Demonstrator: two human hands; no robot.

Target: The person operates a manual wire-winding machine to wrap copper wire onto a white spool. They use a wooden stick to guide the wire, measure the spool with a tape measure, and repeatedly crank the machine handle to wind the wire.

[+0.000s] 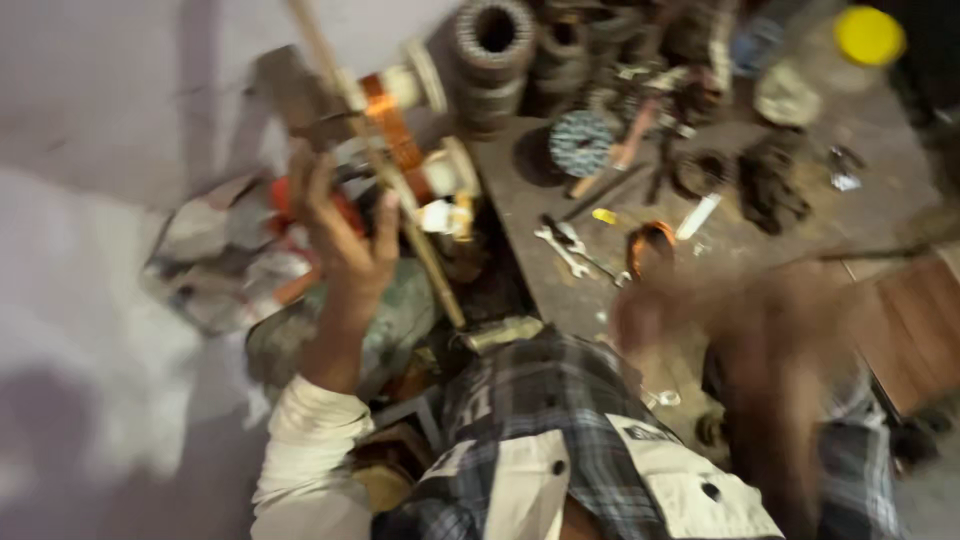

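A clear plastic jar with a yellow lid stands at the upper right of the frame; what is in it cannot be made out. Left of centre, crumpled bags lie heaped below the wall, their contents hidden. The left hand is raised at centre left, forearm upright out of a cream sleeve, palm toward the camera and fingers spread and curled loosely; it sits just beside a long wooden stick that slants from the top of the frame down toward the middle, but whether it grips the stick cannot be told. On the stick, just above the hand, sit spools wound with shiny copper wire between pale round flanges. The right hand is a brown blur at centre right, low over the worktop; its opening and any hold cannot be told. The worktop is dark, gritty and stained. On it lie a silver spanner, an orange coil and a grey ribbed disc. Stacked ring-shaped metal cores with toothed rims stand at the top centre.
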